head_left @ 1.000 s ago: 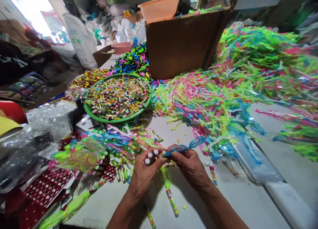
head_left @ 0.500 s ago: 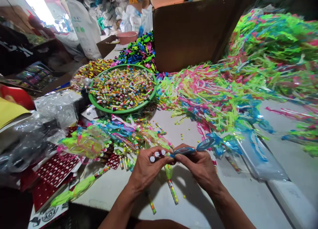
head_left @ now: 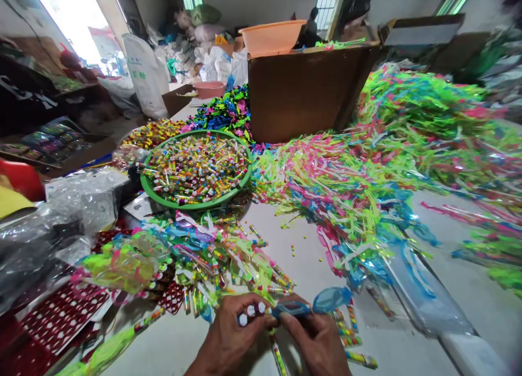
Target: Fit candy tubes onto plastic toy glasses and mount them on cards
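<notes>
My left hand (head_left: pixel 234 330) is closed around several candy tubes with white caps (head_left: pixel 250 312), near the bottom centre. Right beside it, my right hand (head_left: pixel 312 332) pinches a blue translucent plastic piece (head_left: pixel 331 300), whose looped end sticks out to the right. The fingertips of both hands nearly meet where the blue piece reaches the tubes. Below the hands lies a candy tube (head_left: pixel 278 355), and more tubes (head_left: pixel 361 359) lie right of my right hand. How the blue piece joins the tubes is hidden by the fingers.
A green basket (head_left: pixel 196 205) full of small candy tubes stands left of centre. Colourful plastic strips (head_left: pixel 326 164) cover the table's back and right. Behind stands a brown box (head_left: pixel 302 93). Clear bags (head_left: pixel 85 196) lie left, a clear packet (head_left: pixel 428 289) right. A person (head_left: pixel 312 28) is far back.
The view has tilted up, so the hands and table sit lower and more of the room shows. Both hands keep their hold on the tubes and blue piece.
</notes>
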`<state>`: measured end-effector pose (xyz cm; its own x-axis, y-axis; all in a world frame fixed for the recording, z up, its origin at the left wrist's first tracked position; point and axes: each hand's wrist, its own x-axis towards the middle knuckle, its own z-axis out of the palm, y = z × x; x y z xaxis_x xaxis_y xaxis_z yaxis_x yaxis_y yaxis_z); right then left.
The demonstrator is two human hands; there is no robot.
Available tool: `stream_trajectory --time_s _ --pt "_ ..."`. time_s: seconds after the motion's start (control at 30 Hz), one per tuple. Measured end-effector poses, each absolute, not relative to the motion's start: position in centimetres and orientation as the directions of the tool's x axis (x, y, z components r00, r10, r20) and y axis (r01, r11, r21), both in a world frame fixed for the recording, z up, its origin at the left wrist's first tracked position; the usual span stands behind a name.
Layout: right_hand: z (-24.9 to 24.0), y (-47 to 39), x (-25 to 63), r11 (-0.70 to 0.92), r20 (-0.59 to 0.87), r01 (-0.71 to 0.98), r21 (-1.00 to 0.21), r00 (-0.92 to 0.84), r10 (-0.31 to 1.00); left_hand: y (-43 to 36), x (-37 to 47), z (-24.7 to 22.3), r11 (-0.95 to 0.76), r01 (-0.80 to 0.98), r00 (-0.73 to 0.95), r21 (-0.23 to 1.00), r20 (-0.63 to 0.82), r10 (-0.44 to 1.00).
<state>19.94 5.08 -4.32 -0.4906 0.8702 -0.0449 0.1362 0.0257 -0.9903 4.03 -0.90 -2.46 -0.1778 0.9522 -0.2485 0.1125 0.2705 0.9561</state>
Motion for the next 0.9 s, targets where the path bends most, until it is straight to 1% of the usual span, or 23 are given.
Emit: stream_trajectory --time_s 0.17,0.3,0.37,0.47,0.53,0.6,0.63,0.7,0.8,0.9 --pt "-5.3 4.4 19.2 0.098 0.033 0.166 -0.981 -0.359 0.933 -1.0 4.6 -3.2 0.257 0.076 -0.232 0.964 -0.233 0.944" --pt "-5.0 4.3 18.2 0.207 0.139 0.227 -0.952 -0.282 0.949 -1.1 4.7 -3.1 0.243 0.011 -0.301 0.97 -0.229 0.926" --pt "-4.3 4.2 18.1 0.218 0.16 0.165 -0.962 -0.308 0.938 -1.5 4.8 -2.7 0.207 -0.013 -0.296 0.978 -0.201 0.934" --pt "-3.0 4.0 18.7 0.172 0.152 0.009 -0.985 -0.421 0.894 -2.2 4.9 -2.0 0.143 -0.097 -0.249 0.985 -0.163 0.955" --pt "-2.6 3.9 19.2 0.164 0.164 -0.042 -0.986 -0.485 0.859 -2.6 5.0 -1.8 0.15 -0.177 -0.226 0.973 -0.188 0.956" --pt "-2.7 3.8 19.5 0.167 0.176 -0.064 -0.984 -0.516 0.839 -2.8 5.1 -1.9 0.195 -0.216 -0.226 0.957 -0.243 0.943" --pt "-2.8 3.8 19.6 0.162 0.177 -0.075 -0.984 -0.52 0.836 -2.9 5.2 -2.0 0.215 -0.205 -0.234 0.955 -0.261 0.936" --pt "-3.2 3.9 19.6 0.134 0.17 -0.107 -0.985 -0.515 0.84 -2.9 5.2 -2.2 0.224 -0.124 -0.26 0.967 -0.249 0.933" --pt "-3.3 4.1 19.5 0.088 0.144 -0.132 -0.987 -0.507 0.85 -3.0 5.1 -1.9 0.182 0.081 -0.268 0.98 -0.155 0.951" --pt "-2.9 4.1 19.8 0.113 0.156 -0.115 -0.987 -0.504 0.85 -3.1 5.1 -1.1 0.107 0.259 -0.227 0.96 -0.047 0.973"
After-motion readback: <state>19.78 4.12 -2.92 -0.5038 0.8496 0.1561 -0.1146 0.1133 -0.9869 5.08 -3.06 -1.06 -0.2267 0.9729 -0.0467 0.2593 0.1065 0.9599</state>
